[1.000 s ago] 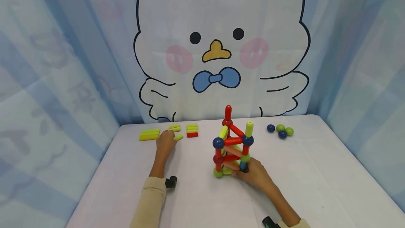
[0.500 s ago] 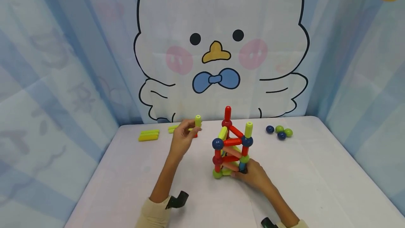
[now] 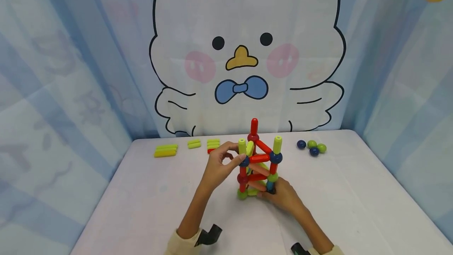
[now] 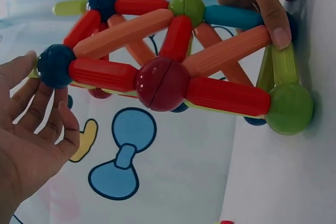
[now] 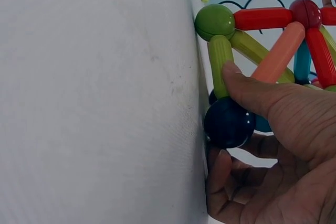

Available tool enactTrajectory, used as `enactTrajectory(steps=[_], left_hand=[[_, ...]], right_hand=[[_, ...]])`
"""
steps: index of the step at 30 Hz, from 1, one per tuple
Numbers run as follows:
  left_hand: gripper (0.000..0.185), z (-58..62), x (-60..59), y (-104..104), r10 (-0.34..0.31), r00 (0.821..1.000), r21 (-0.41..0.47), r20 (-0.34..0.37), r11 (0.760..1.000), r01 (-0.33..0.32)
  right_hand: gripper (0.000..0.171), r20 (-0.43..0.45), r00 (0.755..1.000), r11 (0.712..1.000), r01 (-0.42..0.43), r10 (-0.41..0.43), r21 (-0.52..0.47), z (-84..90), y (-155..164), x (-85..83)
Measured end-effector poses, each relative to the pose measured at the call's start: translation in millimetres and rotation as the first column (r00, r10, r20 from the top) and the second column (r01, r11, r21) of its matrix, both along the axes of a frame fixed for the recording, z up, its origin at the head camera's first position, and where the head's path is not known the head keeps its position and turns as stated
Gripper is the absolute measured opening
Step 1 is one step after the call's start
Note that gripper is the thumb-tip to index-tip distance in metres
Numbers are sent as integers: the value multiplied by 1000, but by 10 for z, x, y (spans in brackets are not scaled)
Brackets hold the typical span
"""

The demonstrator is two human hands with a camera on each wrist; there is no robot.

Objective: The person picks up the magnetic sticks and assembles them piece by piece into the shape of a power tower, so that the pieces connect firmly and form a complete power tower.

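A tower of magnetic sticks and balls [image 3: 260, 158] stands on the table, built of red, orange, blue and yellow-green sticks. My left hand [image 3: 219, 168] is at its upper left front corner, pinching a short yellow-green stick [image 3: 242, 145] upright on a dark blue ball [image 4: 55, 66]. In the left wrist view the fingers mostly cover that stick. My right hand [image 3: 287, 195] holds the tower's lower right front corner. Its thumb lies along a yellow-green bottom stick [image 5: 219, 59], with curled fingers near a dark blue ball [image 5: 229, 123]. Other yellow-green and red sticks point up from the top.
Yellow-green sticks [image 3: 166, 150] lie at the back left, beside a shorter pair [image 3: 194, 144]. A small stack with a red stick [image 3: 210, 150] is partly behind my left hand. Blue and green balls [image 3: 313, 151] sit at the back right. A printed curtain [image 3: 247, 19] hangs behind.
My left hand has picked up a yellow-green stick from the back left and carried it right, onto the tower's front left blue ball. The right hand has stayed at the tower's base.
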State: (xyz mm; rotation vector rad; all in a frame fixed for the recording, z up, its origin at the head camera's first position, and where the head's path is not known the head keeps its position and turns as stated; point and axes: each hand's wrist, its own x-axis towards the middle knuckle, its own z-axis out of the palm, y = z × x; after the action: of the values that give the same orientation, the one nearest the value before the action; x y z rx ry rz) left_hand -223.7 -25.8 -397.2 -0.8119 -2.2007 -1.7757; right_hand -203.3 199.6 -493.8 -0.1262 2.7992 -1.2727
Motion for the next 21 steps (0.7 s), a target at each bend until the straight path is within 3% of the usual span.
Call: enactTrajectory(steps=[12,15,18,21], left_hand=[[25,40,-4,7,5,992,-75,-129,997,-15],[25,41,0,5,7,991,-82,-132,996,-18],[25,30,-4,-4,6,991,-79,-136,997,-17],[24,22,-14,-15,-1,991,-76,-132,997,-9]], right_hand=[[74,1,999,999,-43,43,-9,15,47,4],[73,57,987,989,-148,148,-6,91,143,-14],[60,131,952,959,-282,275,36,198,330,-54],[44,160,938,946,-320,308,55,287,565,-137]])
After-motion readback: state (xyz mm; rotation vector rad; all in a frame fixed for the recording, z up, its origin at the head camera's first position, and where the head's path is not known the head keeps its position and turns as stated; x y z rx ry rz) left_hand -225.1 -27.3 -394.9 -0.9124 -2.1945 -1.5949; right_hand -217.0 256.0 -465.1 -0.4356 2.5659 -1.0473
